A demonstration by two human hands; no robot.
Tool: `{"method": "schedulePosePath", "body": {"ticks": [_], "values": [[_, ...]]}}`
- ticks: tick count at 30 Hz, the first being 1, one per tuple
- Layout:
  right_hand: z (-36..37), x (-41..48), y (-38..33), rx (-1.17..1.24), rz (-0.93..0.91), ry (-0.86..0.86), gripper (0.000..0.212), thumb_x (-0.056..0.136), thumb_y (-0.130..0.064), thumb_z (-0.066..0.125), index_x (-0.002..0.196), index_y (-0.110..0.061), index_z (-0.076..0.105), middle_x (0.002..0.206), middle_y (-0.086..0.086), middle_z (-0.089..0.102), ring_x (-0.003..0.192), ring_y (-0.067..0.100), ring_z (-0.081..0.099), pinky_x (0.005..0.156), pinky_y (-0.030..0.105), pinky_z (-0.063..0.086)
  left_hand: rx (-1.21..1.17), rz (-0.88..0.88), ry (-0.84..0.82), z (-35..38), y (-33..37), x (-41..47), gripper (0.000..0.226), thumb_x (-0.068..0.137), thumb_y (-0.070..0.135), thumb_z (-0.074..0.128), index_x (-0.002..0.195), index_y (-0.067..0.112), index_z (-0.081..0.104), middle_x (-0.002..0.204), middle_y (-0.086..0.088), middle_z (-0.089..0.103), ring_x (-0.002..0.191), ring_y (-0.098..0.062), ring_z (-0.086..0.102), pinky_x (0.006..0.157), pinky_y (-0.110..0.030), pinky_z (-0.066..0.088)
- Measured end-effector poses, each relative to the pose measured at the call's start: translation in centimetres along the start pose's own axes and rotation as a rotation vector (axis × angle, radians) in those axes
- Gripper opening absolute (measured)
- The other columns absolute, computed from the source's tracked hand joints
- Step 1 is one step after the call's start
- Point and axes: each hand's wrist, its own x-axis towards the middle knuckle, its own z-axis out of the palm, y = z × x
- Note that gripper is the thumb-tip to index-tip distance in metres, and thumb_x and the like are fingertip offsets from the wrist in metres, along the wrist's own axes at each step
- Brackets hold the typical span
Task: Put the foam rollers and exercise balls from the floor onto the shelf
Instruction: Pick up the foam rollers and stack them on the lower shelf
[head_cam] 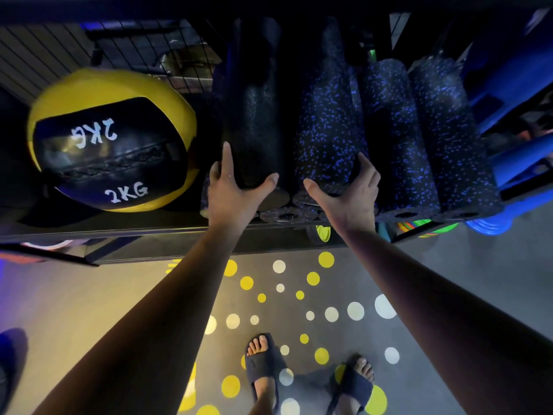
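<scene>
A dark shelf [149,229] holds a yellow and black 2KG ball [110,139] at its left. Right of it lie several foam rollers, end towards me. My left hand [236,190] curls around the near end of a plain black roller [254,115], thumb on its right side. My right hand [350,193] cups the near end of a blue-speckled black roller [329,124]. Two more speckled rollers [395,130] [449,139] rest to the right. Further roller ends [287,215] show beneath, on the shelf's front edge.
Blue rollers or mats [514,70] stand at the shelf's right end. A wire grid [143,46] backs the shelf behind the ball. Bright green and blue items [484,226] sit on the level below. Grey floor with yellow and white dots [299,295] lies under my sandalled feet [263,363].
</scene>
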Motion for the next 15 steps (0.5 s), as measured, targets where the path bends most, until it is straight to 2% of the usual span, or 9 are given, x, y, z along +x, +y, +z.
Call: {"method": "schedulePosePath", "body": {"ticks": [4, 6, 8, 10, 12, 15], "values": [[-0.7, -0.3, -0.2, -0.024, 0.019, -0.071, 0.12, 0.063, -0.071, 0.081, 0.152, -0.012, 0.027, 0.15, 0.01, 0.037, 0.139, 0.036, 0.038, 0.115, 0.053, 0.035, 0.021, -0.041, -0.056, -0.1, 0.0, 0.3, 0.122, 0.064, 0.082, 0.069, 0.16, 0.044, 0.003, 0.166, -0.01, 0.021, 0.149, -0.038, 0.029, 0.117, -0.059, 0.035], [-1.3, -0.1, -0.5, -0.085, 0.054, -0.125, 0.127, 0.06, -0.08, 0.075, 0.155, -0.015, 0.022, 0.158, 0.012, 0.031, 0.146, 0.035, 0.031, 0.119, 0.052, 0.03, 0.073, -0.097, -0.112, -0.6, 0.6, 0.3, 0.125, 0.062, 0.086, 0.066, 0.158, 0.047, -0.003, 0.167, -0.01, 0.018, 0.149, -0.04, 0.029, 0.116, -0.061, 0.034], [-2.6, -0.1, -1.2, -0.214, 0.092, -0.203, 0.136, 0.056, -0.091, 0.067, 0.159, -0.021, 0.012, 0.167, 0.012, 0.011, 0.153, 0.035, 0.014, 0.125, 0.051, 0.016, 0.181, -0.159, -0.189, -1.4, 1.6, 0.3, 0.126, 0.066, 0.089, 0.062, 0.158, 0.045, -0.012, 0.17, -0.012, 0.009, 0.151, -0.042, 0.025, 0.115, -0.065, 0.03], [-4.6, -1.1, -2.0, -0.246, 0.113, -0.236, 0.139, 0.057, -0.089, 0.067, 0.161, -0.023, 0.003, 0.169, 0.011, -0.006, 0.155, 0.034, 0.004, 0.125, 0.047, 0.007, 0.265, -0.168, -0.228, -2.6, 2.9, -0.4, 0.128, 0.072, 0.092, 0.054, 0.16, 0.033, -0.017, 0.171, -0.014, 0.0, 0.152, -0.043, 0.023, 0.116, -0.067, 0.027], [-7.2, -3.0, -2.5, -0.13, 0.103, -0.191, 0.134, 0.065, -0.078, 0.073, 0.162, -0.018, 0.002, 0.169, 0.012, -0.005, 0.156, 0.027, 0.003, 0.125, 0.04, 0.007, 0.162, -0.12, -0.174, -4.1, 4.0, -2.0, 0.122, 0.078, 0.091, 0.045, 0.162, 0.025, -0.012, 0.172, -0.013, 0.002, 0.151, -0.042, 0.027, 0.118, -0.061, 0.028], [-11.4, -7.4, -2.8, -0.033, 0.133, -0.135, 0.12, 0.077, -0.068, 0.069, 0.162, -0.011, 0.007, 0.17, 0.01, 0.007, 0.156, 0.02, 0.006, 0.126, 0.034, 0.009, -0.064, -0.039, -0.049, -6.5, 5.7, -6.9, 0.095, 0.094, 0.074, 0.043, 0.164, 0.018, 0.011, 0.168, -0.011, 0.022, 0.151, -0.032, 0.031, 0.116, -0.046, 0.035]]}}
